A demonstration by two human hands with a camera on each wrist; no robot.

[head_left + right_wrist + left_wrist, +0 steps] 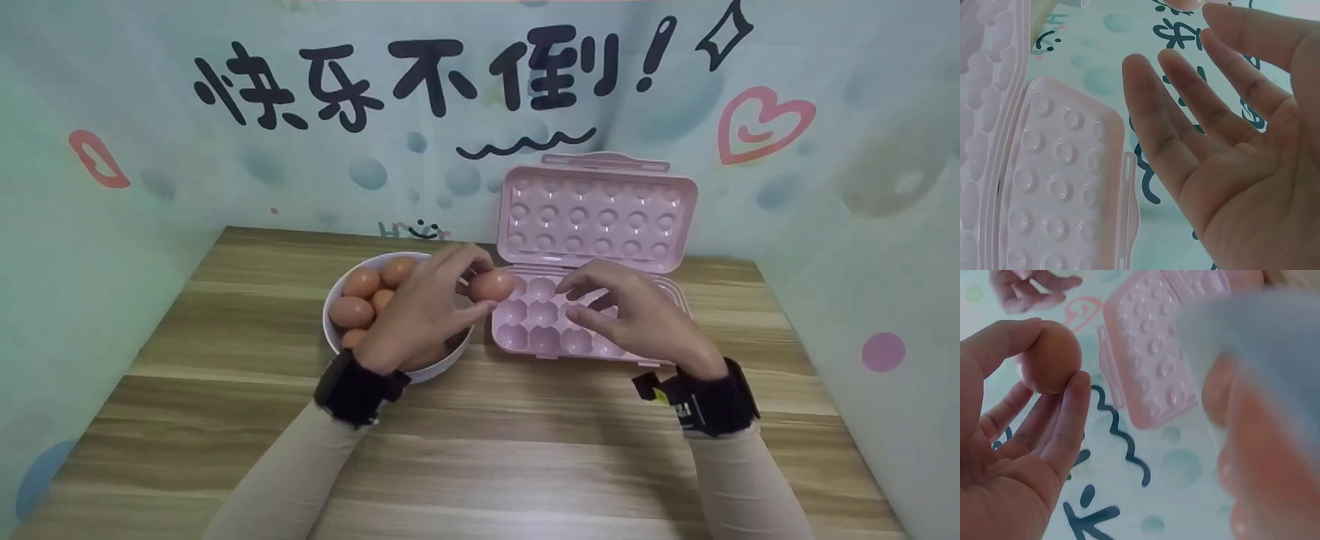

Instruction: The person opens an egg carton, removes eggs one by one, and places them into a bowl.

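Observation:
My left hand (424,311) pinches a brown egg (491,286) between thumb and fingertips, above the gap between bowl and carton. The left wrist view shows this egg (1053,357) held at the fingertips. Beneath the left hand stands a white bowl (330,330) with several brown eggs (351,311) in it, partly hidden by the hand. To the right, a pink egg carton (544,341) lies with its lid (600,217) raised; its visible cups hold no egg. My right hand (637,311) hovers over the carton, fingers loosely bent and apart, holding nothing; its palm (1258,185) is bare in the right wrist view.
Everything stands on a wood-grain table (480,450). Behind it hangs a pale backdrop (420,172) with dark lettering and a pink heart, close behind the carton lid. Black bands with cameras (360,390) sit on both wrists.

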